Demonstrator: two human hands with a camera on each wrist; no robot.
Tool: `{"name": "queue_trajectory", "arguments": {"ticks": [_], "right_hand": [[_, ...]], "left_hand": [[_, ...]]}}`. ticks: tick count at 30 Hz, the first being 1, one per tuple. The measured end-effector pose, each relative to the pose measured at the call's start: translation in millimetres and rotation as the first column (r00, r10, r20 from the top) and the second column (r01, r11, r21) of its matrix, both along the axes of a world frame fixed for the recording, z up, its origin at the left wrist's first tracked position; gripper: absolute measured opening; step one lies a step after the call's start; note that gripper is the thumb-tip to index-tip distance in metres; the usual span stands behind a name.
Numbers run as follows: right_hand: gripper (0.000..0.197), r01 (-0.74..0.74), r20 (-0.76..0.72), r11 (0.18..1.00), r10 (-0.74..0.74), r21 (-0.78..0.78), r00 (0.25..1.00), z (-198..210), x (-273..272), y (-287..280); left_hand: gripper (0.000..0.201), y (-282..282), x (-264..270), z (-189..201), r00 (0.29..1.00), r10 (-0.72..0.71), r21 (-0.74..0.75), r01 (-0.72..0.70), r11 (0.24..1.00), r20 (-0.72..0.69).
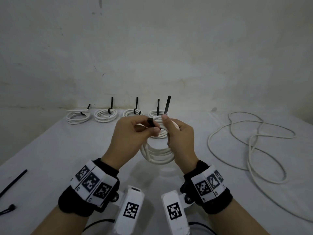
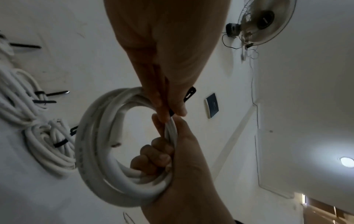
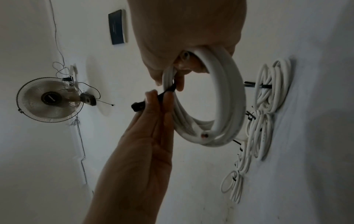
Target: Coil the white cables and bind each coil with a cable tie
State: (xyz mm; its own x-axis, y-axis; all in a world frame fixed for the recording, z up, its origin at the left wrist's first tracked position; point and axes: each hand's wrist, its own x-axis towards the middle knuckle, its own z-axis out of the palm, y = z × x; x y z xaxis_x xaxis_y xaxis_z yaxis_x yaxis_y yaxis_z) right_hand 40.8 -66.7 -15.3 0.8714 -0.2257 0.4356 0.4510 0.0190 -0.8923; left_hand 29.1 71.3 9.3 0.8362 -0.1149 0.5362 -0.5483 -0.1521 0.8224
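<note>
Both hands are raised over the middle of the table (image 1: 50, 158) with a white cable coil (image 1: 157, 153) hanging between them. My right hand (image 1: 165, 119) curls its fingers round the coil's top and holds the tail of a black cable tie (image 1: 167, 105), which sticks up. My left hand (image 1: 153, 128) pinches the tie's head end. The left wrist view has the coil (image 2: 91, 136), the tie (image 2: 189, 95) and the right hand's fingers (image 2: 153, 159) round the strands. From the right wrist, the tie's head (image 3: 138, 106) shows in the left hand's fingers (image 3: 153, 98), beside the coil (image 3: 229, 91).
Several bound coils (image 1: 105, 115) with black tie tails sticking up line the table's back edge by the wall. A loose white cable (image 1: 250, 141) sprawls over the right side. Spare black ties (image 1: 12, 184) lie at the left edge.
</note>
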Motion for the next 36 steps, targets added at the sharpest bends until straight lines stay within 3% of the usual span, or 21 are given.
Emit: {"name": "queue_trajectory", "arguments": {"ticks": [5,10,12,19,23,27,31,36], "right_hand": [[0.028,-0.062,-0.029,0.998,0.062,0.008,0.998,5,-2,-4],[0.028,-0.117,-0.108,0.992,0.121,0.043,0.987,6,-4,-2],[0.03,-0.119,-0.118,0.992,0.123,0.041,0.985,6,-6,-2],[0.03,-0.145,-0.134,0.989,0.146,0.016,0.98,6,-3,-6],[0.011,-0.132,-0.11,0.99,0.137,0.046,0.984,8,5,-18],[0.013,-0.105,-0.095,0.992,0.112,0.072,0.989,13,7,-27],[0.016,-0.027,0.031,0.987,0.032,-0.157,0.999,19,9,-28],[0.024,-0.071,0.09,0.921,0.114,-0.383,0.989,26,10,-30]], "left_hand": [[0.024,3,7,1,0.961,0.209,0.14,-0.236,0.962,0.181],[0.051,0,19,-4,0.995,0.025,0.083,-0.018,0.996,-0.093],[0.055,-6,19,-9,0.989,-0.039,0.056,0.048,0.997,-0.141],[0.035,-14,18,-20,0.986,-0.108,-0.131,0.091,0.987,-0.128],[0.033,-6,18,-23,0.981,-0.166,-0.132,0.153,0.979,-0.097],[0.033,-5,13,-21,0.981,-0.178,-0.145,0.166,0.975,-0.073],[0.031,-7,8,-18,0.979,-0.197,-0.155,0.189,0.97,-0.043],[0.03,-3,6,-14,0.986,-0.159,-0.146,0.151,0.978,-0.044]]}}
